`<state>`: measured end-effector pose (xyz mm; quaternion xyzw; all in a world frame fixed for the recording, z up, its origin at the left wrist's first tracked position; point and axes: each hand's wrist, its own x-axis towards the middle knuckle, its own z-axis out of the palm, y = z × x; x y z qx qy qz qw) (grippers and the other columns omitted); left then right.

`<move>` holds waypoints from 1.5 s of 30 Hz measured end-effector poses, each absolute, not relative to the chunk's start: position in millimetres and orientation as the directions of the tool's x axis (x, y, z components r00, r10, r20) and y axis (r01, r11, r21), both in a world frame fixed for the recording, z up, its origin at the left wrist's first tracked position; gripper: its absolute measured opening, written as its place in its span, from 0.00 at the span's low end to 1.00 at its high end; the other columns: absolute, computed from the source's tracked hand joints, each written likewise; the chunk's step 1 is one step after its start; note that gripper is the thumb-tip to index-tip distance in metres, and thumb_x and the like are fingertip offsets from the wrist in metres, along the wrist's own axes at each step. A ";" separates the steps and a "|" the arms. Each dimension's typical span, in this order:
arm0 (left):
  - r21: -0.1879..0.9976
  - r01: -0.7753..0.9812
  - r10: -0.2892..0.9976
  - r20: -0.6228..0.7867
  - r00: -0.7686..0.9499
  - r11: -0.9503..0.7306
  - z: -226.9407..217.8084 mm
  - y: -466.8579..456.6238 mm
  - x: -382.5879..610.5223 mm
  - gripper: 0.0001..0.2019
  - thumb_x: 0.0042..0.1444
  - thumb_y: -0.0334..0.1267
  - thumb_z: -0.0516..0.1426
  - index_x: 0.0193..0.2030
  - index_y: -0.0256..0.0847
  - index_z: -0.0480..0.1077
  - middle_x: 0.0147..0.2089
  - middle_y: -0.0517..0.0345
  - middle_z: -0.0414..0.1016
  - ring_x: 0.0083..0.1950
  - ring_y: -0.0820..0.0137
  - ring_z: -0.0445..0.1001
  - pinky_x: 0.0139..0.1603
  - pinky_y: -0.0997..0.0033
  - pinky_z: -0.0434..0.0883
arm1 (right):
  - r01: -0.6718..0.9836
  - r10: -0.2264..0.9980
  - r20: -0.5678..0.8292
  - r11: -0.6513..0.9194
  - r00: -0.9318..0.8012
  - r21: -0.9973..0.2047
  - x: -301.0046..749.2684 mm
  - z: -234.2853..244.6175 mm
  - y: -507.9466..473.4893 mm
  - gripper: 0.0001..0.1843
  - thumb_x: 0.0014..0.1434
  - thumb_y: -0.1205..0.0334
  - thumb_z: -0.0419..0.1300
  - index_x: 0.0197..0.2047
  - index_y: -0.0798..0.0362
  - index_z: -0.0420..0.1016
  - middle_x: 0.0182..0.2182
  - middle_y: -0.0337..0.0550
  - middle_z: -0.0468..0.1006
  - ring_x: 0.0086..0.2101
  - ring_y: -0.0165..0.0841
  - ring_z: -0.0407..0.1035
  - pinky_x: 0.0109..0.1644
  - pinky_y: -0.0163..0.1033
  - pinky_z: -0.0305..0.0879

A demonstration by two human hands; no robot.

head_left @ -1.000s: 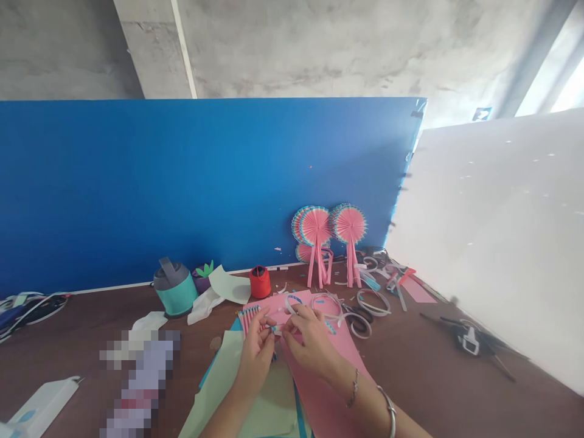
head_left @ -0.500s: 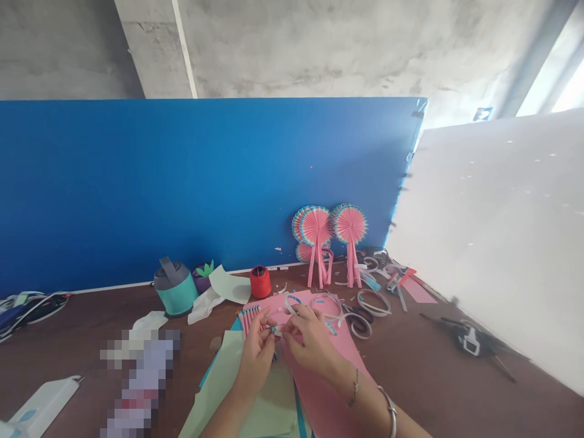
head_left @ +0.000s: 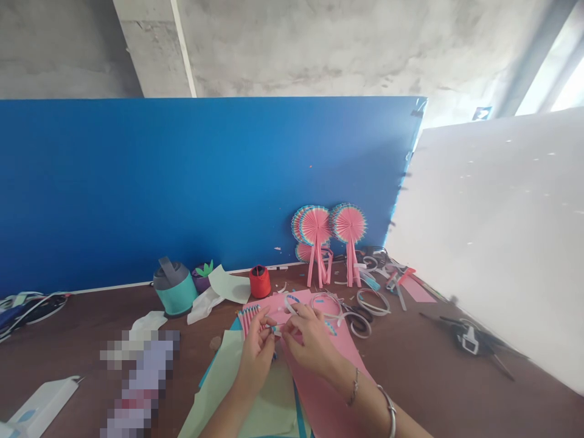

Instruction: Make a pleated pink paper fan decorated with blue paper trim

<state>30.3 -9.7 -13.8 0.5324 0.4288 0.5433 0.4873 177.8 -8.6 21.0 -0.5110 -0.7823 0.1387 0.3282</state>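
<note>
My left hand (head_left: 259, 351) is closed on a pleated pink paper (head_left: 250, 316) with blue and white edges, whose folds fan out beyond the fingertips. Close beside it, my right hand (head_left: 314, 342) is pinched at the same small spot, its fingertips on a narrow white strip (head_left: 278, 332). A loop of white tape (head_left: 288, 302) stands up just behind the right fingers. Beneath both hands lie pink sheets (head_left: 335, 380) and pale green sheets (head_left: 269, 407). The fingers partly hide the pleats and the strip.
Finished pink paper fans (head_left: 350, 224) lean against the blue partition (head_left: 182, 164). Rolls of white tape (head_left: 373, 302) and dark scissors (head_left: 360, 317) lie to the right. A red pot (head_left: 260, 281), a teal container (head_left: 176, 292) and a white glue gun (head_left: 45, 404) are on the left.
</note>
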 end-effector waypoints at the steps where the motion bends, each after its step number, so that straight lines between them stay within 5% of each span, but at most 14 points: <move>1: 0.985 -0.075 0.986 0.160 0.046 -0.157 -15.0 -9.3 30.3 0.24 0.53 0.45 0.57 0.56 0.45 0.59 0.42 0.57 0.65 0.31 0.75 0.67 0.25 0.78 0.62 | 0.708 0.891 0.372 0.439 -0.262 -0.553 177.8 20.7 -8.2 0.08 0.50 0.72 0.56 0.31 0.52 0.74 0.43 0.47 0.73 0.48 0.42 0.66 0.51 0.48 0.52; 45: 0.983 -0.095 0.982 0.164 0.093 -0.155 -16.0 -9.9 31.9 0.24 0.53 0.45 0.57 0.56 0.44 0.59 0.41 0.57 0.65 0.33 0.74 0.67 0.28 0.77 0.63 | 0.740 0.902 0.358 0.409 -0.240 -0.534 178.7 17.5 -6.5 0.06 0.50 0.71 0.56 0.28 0.52 0.73 0.48 0.49 0.74 0.49 0.43 0.65 0.52 0.51 0.52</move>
